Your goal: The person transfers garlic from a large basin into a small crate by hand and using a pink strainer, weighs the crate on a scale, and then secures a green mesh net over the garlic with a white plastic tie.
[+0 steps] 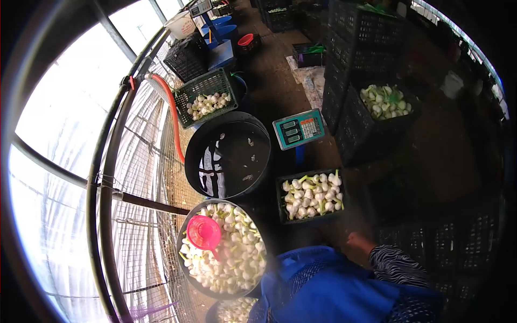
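My right hand (360, 241) reaches out from a black-and-white striped sleeve, just past the near right corner of a black crate (280, 200) of garlic bulbs (312, 195). Its fingers look curled in, and I see nothing held in them. My left hand is not in view. To the left of my blue apron (334, 285), a large round tub (181, 258) is full of white garlic bulbs (237, 258). A pink plastic strainer (203, 232) lies on top of them.
Beyond the garlic tub stands a dark tub of water (231, 156). A green crate (200, 86) with some garlic sits behind it, beside a red hose (171, 110). A scale display (299, 129) rises past the garlic crate. Stacked black crates (350, 59) stand at right.
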`<state>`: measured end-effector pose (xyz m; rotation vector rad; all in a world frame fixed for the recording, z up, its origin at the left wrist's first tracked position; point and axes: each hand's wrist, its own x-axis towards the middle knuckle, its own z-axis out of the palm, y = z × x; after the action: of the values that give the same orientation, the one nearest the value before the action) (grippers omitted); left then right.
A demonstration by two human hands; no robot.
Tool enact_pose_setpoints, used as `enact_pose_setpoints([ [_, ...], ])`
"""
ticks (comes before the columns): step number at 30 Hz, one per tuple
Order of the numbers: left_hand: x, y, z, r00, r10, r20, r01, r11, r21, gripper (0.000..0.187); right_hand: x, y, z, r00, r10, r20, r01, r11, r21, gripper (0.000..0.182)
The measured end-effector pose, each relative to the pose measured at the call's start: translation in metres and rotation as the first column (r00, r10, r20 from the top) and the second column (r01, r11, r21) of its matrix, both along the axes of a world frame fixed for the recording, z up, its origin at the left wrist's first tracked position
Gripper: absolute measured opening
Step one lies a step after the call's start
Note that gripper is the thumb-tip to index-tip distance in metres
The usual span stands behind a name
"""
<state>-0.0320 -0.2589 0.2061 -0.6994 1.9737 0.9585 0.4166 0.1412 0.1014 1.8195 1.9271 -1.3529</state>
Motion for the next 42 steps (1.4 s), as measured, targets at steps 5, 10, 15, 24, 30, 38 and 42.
enact_pose_setpoints([
  [5,0.007,-0.004,0.005,1.0,-0.022,-0.004,0.022,1.0,0.01,0.033,0.044,-0.012,-0.076,0.982,0.185,0.039,-0.188,0.975,0.12,0.02],
  [10,0.022,-0.022,0.011,0.999,-0.036,-0.025,0.036,0.999,0.001,0.036,0.069,-0.028,-0.053,0.968,0.177,0.177,-0.198,0.974,0.111,0.024],
  [15,0.029,-0.016,0.013,0.999,-0.036,-0.03,0.036,0.999,0.004,0.038,0.075,-0.029,-0.016,0.982,0.173,0.075,-0.179,0.98,0.084,0.015],
  [24,0.029,0.004,-0.02,0.996,-0.038,-0.078,0.041,0.998,0.044,0.042,0.056,-0.014,0.041,0.982,0.085,0.169,-0.07,0.993,-0.093,0.022],
  [30,-0.006,-0.005,-0.139,0.965,-0.16,-0.209,0.144,0.986,-0.09,0.059,0.007,-0.013,0.073,0.962,-0.172,0.213,0.219,0.95,-0.223,0.03],
  [38,-0.041,0.073,-0.177,0.689,0.547,-0.475,-0.681,0.713,-0.168,0.051,-0.16,-0.007,0.046,0.986,0.1,-0.137,-0.124,0.976,-0.178,0.024],
  [42,-0.011,0.011,-0.286,0.637,-0.715,0.286,0.695,0.374,-0.614,0.035,-0.293,-0.002,0.035,0.799,0.512,-0.314,-0.483,0.859,0.172,0.022],
])
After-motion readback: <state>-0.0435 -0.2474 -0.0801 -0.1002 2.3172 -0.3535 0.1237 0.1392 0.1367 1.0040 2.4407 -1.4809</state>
